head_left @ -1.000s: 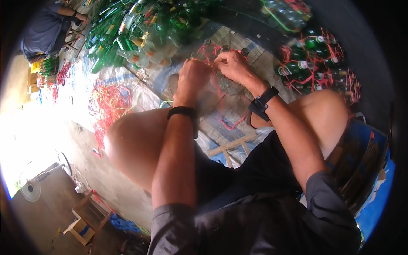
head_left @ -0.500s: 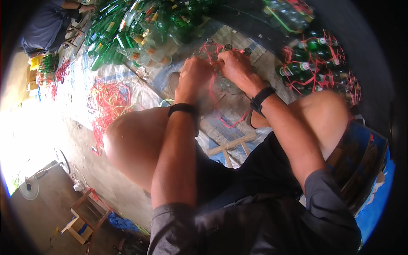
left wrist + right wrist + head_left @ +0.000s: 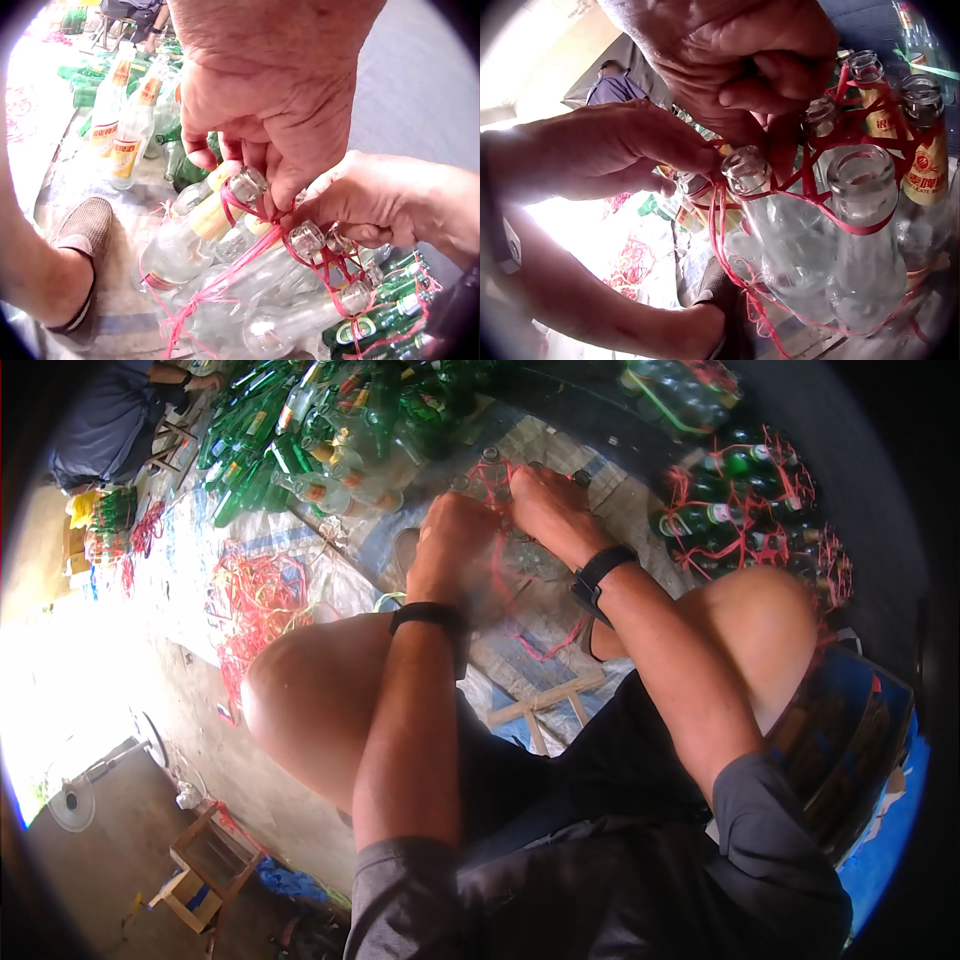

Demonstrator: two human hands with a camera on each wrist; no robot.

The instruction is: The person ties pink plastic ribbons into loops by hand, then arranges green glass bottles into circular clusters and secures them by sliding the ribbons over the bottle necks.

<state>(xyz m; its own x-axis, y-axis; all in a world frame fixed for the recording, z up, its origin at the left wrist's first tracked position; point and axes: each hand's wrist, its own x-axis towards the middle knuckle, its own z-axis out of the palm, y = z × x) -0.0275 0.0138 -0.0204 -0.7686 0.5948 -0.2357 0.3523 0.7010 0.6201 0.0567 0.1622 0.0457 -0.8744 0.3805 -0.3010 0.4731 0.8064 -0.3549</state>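
Over the necks of the clear bottles (image 3: pixel 862 262), your left hand (image 3: pixel 262 97) pinches the red string (image 3: pixel 241 262) at the fingertips; your right hand (image 3: pixel 742 56), fingers curled, grips it close beside. Since the earlier head view, your right hand has shifted slightly forward, partly covering a bottle mouth, while your left hardly moves; the handling seems to stay at the necks. Beside the bottles is a shoe (image 3: pixel 90 225); leftward beyond them lie heaped green bottles (image 3: pixel 240 480), rightward tied green bottles (image 3: pixel 720 515).
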